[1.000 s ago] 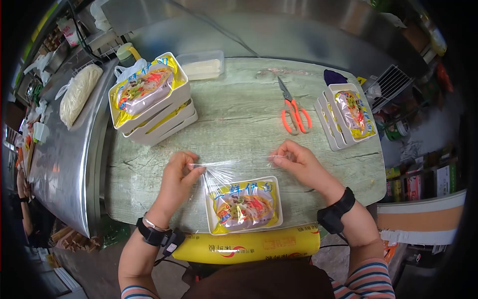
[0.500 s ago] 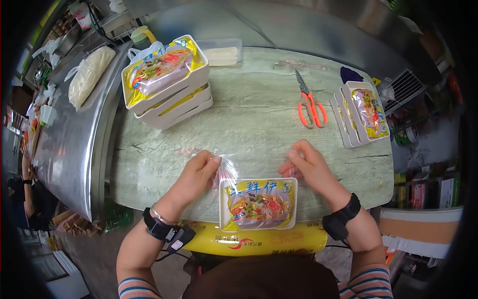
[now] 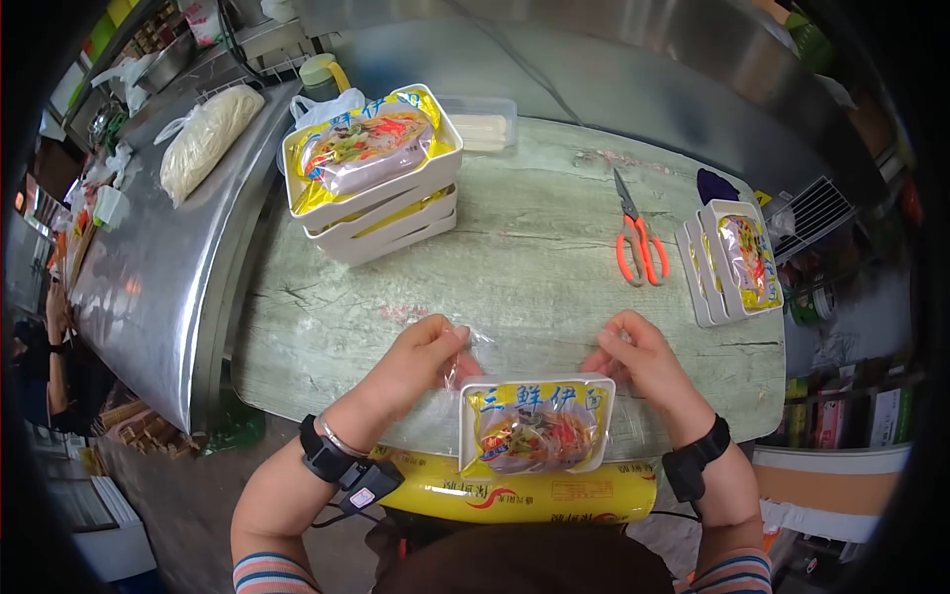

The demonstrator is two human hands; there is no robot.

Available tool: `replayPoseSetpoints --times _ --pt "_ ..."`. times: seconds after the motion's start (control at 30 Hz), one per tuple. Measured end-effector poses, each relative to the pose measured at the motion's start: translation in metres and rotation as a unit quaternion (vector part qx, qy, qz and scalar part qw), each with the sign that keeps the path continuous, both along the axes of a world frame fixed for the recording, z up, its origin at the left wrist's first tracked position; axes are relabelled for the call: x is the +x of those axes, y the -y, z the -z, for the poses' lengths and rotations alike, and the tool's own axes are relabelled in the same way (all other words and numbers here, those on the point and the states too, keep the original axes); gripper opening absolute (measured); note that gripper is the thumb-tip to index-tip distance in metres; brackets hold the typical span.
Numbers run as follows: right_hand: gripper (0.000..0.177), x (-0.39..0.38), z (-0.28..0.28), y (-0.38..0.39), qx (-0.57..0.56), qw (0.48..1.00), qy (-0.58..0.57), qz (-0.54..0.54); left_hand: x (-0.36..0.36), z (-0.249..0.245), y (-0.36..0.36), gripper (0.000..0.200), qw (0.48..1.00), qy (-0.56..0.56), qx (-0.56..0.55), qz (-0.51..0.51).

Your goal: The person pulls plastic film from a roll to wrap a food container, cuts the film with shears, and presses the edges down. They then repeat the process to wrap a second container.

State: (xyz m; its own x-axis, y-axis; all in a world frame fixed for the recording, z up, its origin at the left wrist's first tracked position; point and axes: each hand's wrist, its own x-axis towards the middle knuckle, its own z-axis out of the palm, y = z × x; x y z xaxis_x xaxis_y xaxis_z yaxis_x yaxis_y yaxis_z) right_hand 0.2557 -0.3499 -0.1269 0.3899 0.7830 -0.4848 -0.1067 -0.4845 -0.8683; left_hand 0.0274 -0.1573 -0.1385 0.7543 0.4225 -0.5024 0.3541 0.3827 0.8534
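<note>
A white tray [image 3: 466, 428] with a yellow noodle packet [image 3: 539, 436] in it lies at the front edge of the table. Clear cling film [image 3: 482, 339] stretches around the tray, hard to make out in places. My left hand [image 3: 424, 358] pinches the film at the tray's upper left corner. At the upper right corner, my right hand [image 3: 638, 354] has thumb and fingers closed on the film's other side. Below the tray is a yellow roll of cling film [image 3: 435, 487], partly covered by it.
Stacked trays with noodle packets [image 3: 371, 153] stand at the back left. Orange-handled scissors [image 3: 641, 243] lie at the right, near more packed trays [image 3: 744, 259]. A clear plastic container [image 3: 485, 124] sits behind. On the steel counter [image 3: 148, 287] is a bag of pale food [image 3: 210, 139]. Another person's arm [image 3: 56, 346] shows far left.
The view has shifted, so everything sits lower and farther right. My hands stay on the film near the tray's upper corners, and the bunched film at my left hand looks less gathered.
</note>
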Motion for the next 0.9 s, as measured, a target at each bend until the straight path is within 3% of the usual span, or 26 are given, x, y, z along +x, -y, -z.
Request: replayPoseSetpoints --times 0.23,0.37,0.47,0.6,0.7,0.77,0.83,0.87,0.9 --pt "0.011 0.004 0.015 0.008 0.015 0.988 -0.154 0.014 -0.003 0.004 0.004 0.01 0.992 -0.027 -0.112 -0.044" --pt "0.013 -0.008 0.007 0.011 0.024 0.977 -0.21 0.037 -0.009 0.013 0.009 0.004 0.99 0.02 -0.135 -0.042" --pt "0.015 -0.008 0.003 0.016 0.029 0.979 -0.202 -0.018 -0.009 -0.004 0.02 0.026 0.994 0.02 -0.097 -0.043" --pt "0.015 -0.008 0.014 0.028 0.01 0.979 -0.197 -0.041 -0.015 0.007 0.02 0.028 0.993 0.038 -0.112 -0.013" --pt "0.022 -0.017 0.022 0.035 0.02 0.983 -0.18 -0.017 -0.02 0.01 0.024 0.027 0.995 0.048 -0.092 0.015" --pt "0.023 -0.021 0.027 0.041 0.008 0.97 -0.234 0.06 -0.027 0.014 0.026 0.025 0.993 0.046 -0.107 0.017" --pt "0.023 -0.031 0.027 0.041 0.038 0.969 -0.231 0.085 -0.035 0.012 0.03 0.023 0.976 0.075 -0.203 -0.012" --pt "0.023 -0.034 0.027 0.04 0.07 0.966 -0.221 0.116 -0.037 0.003 0.035 0.022 0.988 0.096 -0.123 0.004" --pt "0.023 -0.037 0.03 0.04 0.071 0.966 -0.222 0.112 -0.04 -0.001 0.04 0.022 0.988 0.095 -0.121 0.001"
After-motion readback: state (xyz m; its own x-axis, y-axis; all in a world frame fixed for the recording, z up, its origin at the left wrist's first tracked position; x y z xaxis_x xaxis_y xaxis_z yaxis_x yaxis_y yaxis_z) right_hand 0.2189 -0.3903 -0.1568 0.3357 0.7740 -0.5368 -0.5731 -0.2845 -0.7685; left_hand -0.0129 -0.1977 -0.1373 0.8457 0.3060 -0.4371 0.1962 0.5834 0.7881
